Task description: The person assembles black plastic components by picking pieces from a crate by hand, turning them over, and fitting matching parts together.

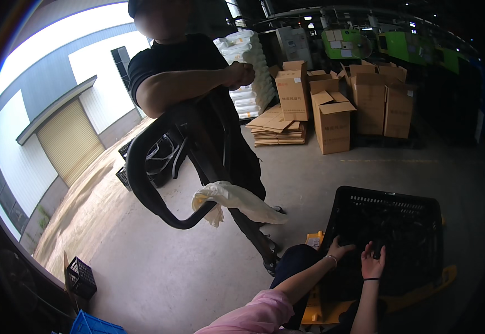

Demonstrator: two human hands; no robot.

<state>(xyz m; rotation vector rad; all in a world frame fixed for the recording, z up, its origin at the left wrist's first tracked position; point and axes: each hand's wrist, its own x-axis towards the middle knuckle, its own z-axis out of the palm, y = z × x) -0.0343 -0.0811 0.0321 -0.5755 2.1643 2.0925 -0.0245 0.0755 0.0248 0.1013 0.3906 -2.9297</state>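
Note:
A large black plastic crate [390,195] stands low in front of me, filled with dark parts [393,222] that blur together in the shadow. My left hand [340,250] reaches over the crate's left side, its thumb and fingers curled about something dark that I cannot make out. Beside it, above the dark parts, my right hand [372,261] is turned palm up. Its fingers and thumb close around a small black part [378,250] whose shape is hard to read.
The crate rests on a yellow pallet jack [448,275]. Close at left, a person [181,72] leans on a black handle [136,161] with a pale glove [237,197] draped over it. Cardboard boxes [334,125] and white sacks [242,50] stand behind. A blue crate [95,324] sits lower left.

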